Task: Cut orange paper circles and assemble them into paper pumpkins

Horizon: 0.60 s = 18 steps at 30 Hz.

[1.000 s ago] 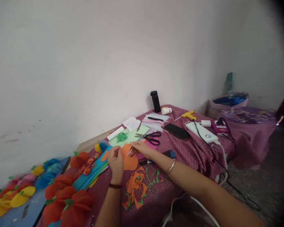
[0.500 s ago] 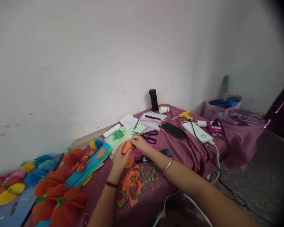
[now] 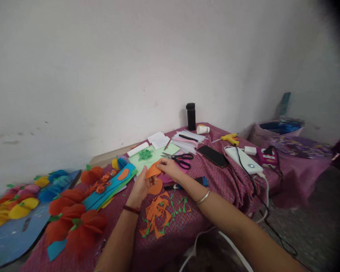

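Note:
My left hand (image 3: 143,185) and my right hand (image 3: 169,169) hold a curved orange paper piece (image 3: 153,169) between them. My left thumb and fingers are closed on its near left end, while the right fingertips pinch its upper right edge. Just below lies an orange paper circle (image 3: 156,187), partly behind my left fingers. Black-handled scissors (image 3: 183,160) rest with blades parted beyond my right hand, partly over a pink paper piece (image 3: 166,179). Orange paper scraps (image 3: 158,211) and thin green scraps (image 3: 181,204) are scattered nearer me.
Orange paper pumpkins (image 3: 85,230) and blue paper strips (image 3: 110,189) lie at left. Toward the wall are green paper cutouts (image 3: 145,154), glue sticks (image 3: 187,141) and a black bottle (image 3: 190,117). A phone (image 3: 213,156), yellow glue gun (image 3: 230,139), power bank (image 3: 243,160) and cables occupy the right.
The orange paper, rolled or folded between my fingers before, now looks opened out and flatter. My hands have parted slightly, and the view has shifted a little left.

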Motion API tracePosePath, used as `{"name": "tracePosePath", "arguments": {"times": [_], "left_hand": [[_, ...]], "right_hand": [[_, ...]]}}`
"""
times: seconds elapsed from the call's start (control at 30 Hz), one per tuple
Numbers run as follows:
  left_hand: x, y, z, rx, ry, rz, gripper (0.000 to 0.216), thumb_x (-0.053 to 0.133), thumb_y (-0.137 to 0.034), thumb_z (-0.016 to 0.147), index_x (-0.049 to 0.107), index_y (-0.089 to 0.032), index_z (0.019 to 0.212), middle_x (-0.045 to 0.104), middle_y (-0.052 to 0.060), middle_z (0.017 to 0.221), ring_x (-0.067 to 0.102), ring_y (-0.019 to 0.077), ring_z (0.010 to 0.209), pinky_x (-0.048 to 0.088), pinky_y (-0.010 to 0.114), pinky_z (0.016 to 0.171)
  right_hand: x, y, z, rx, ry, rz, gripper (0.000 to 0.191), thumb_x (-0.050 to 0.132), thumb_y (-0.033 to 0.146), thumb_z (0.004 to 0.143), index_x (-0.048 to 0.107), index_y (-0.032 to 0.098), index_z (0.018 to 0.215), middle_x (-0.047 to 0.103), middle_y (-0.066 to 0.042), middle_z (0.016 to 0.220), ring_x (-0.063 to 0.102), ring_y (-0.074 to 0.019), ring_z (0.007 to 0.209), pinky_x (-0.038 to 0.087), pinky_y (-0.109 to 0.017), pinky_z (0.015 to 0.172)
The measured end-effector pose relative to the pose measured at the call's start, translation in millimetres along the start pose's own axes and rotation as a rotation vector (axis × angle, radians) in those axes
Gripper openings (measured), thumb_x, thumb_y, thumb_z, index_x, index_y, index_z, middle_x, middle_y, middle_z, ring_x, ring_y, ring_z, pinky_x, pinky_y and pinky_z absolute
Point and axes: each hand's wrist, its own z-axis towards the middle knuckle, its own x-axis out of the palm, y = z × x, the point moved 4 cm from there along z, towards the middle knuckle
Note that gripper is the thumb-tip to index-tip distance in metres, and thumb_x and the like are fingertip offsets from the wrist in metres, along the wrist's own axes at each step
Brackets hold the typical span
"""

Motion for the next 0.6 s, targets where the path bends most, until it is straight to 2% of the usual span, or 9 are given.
{"name": "tracePosePath", "arguments": {"times": [0.07, 0.1, 0.17, 0.23, 0.3, 0.33, 0.4, 0.47, 0.6], "left_hand": [[-10.0, -7.4, 3.2, 0.047, -0.054, -0.031, 0.054, 0.046, -0.062, 0.084, 0.064, -0.011, 0.087, 0.062, 0.006, 0.062, 0.056, 0.0141, 0.05, 0.044, 0.026, 0.051], [-20.7, -13.9, 5.0, 0.108, -0.129, -0.038, 0.054, 0.041, -0.062, 0.085, 0.063, -0.012, 0.088, 0.062, 0.005, 0.063, 0.056, 0.014, 0.051, 0.045, 0.026, 0.052], [-52.8, -29.9, 6.3, 0.281, -0.375, 0.017, 0.045, 0.043, -0.054, 0.086, 0.061, -0.013, 0.087, 0.061, 0.003, 0.066, 0.055, 0.0127, 0.052, 0.046, 0.026, 0.055], [-89.1, -45.3, 2.8, 0.434, -0.694, 0.25, 0.032, 0.047, -0.043, 0.084, 0.059, -0.014, 0.088, 0.062, 0.003, 0.072, 0.057, 0.0128, 0.059, 0.048, 0.026, 0.061], [-117.0, -54.9, -0.9, 0.489, -0.947, 0.553, 0.024, 0.047, -0.033, 0.082, 0.058, -0.014, 0.093, 0.064, 0.006, 0.084, 0.062, 0.0165, 0.075, 0.05, 0.03, 0.072], [-126.3, -56.5, -1.2, 0.49, -1.013, 0.668, 0.023, 0.048, -0.029, 0.081, 0.058, -0.014, 0.095, 0.065, 0.008, 0.091, 0.063, 0.0194, 0.085, 0.05, 0.033, 0.079], [-136.3, -54.5, 1.1, 0.475, -1.041, 0.788, 0.026, 0.055, -0.024, 0.075, 0.06, -0.013, 0.098, 0.065, 0.014, 0.103, 0.059, 0.0266, 0.104, 0.045, 0.041, 0.091], [-135.8, -49.1, 5.2, 0.413, -1.015, 0.974, 0.038, 0.06, -0.021, 0.07, 0.061, -0.011, 0.106, 0.062, 0.019, 0.114, 0.054, 0.0344, 0.114, 0.04, 0.047, 0.097], [-126.4, -35.5, 12.9, 0.124, -0.912, 1.483, 0.049, 0.054, -0.026, 0.077, 0.054, -0.009, 0.123, 0.061, 0.025, 0.116, 0.055, 0.0405, 0.112, 0.043, 0.049, 0.088]], "right_hand": [[-3.3, -1.6, 2.5, -0.005, -0.052, -0.021, 0.015, 0.061, 0.027, 0.069, 0.05, 0.018, 0.065, 0.05, 0.008, 0.05, 0.045, -0.0071, 0.04, 0.036, -0.019, 0.041], [-5.6, -2.3, 3.8, -0.004, -0.082, -0.027, 0.015, 0.06, 0.027, 0.069, 0.048, 0.019, 0.064, 0.048, 0.008, 0.048, 0.044, -0.0071, 0.038, 0.035, -0.019, 0.04], [-10.5, -3.1, 6.0, -0.006, -0.139, -0.026, 0.015, 0.059, 0.027, 0.069, 0.047, 0.02, 0.064, 0.046, 0.009, 0.046, 0.042, -0.0072, 0.037, 0.035, -0.02, 0.04], [-14.4, -3.7, 7.6, -0.012, -0.174, -0.021, 0.016, 0.058, 0.028, 0.069, 0.046, 0.02, 0.064, 0.046, 0.009, 0.046, 0.042, -0.0074, 0.038, 0.035, -0.02, 0.04], [-16.6, -4.7, 8.4, -0.019, -0.19, -0.026, 0.017, 0.058, 0.03, 0.069, 0.046, 0.02, 0.064, 0.046, 0.009, 0.046, 0.042, -0.0075, 0.038, 0.034, -0.02, 0.04], [-17.0, -5.2, 8.6, -0.024, -0.191, -0.03, 0.018, 0.059, 0.031, 0.069, 0.045, 0.02, 0.064, 0.045, 0.009, 0.046, 0.042, -0.0075, 0.038, 0.033, -0.02, 0.04], [-17.1, -6.2, 8.8, -0.032, -0.19, -0.034, 0.019, 0.059, 0.032, 0.069, 0.045, 0.021, 0.064, 0.044, 0.01, 0.046, 0.042, -0.0074, 0.038, 0.032, -0.02, 0.039], [-16.6, -7.0, 9.2, -0.035, -0.183, -0.032, 0.02, 0.059, 0.034, 0.068, 0.044, 0.021, 0.064, 0.044, 0.01, 0.047, 0.042, -0.0074, 0.037, 0.033, -0.02, 0.039], [-15.6, -7.8, 9.7, -0.036, -0.175, -0.059, 0.019, 0.058, 0.033, 0.068, 0.045, 0.021, 0.064, 0.044, 0.01, 0.046, 0.042, -0.0075, 0.037, 0.033, -0.02, 0.039]]}}
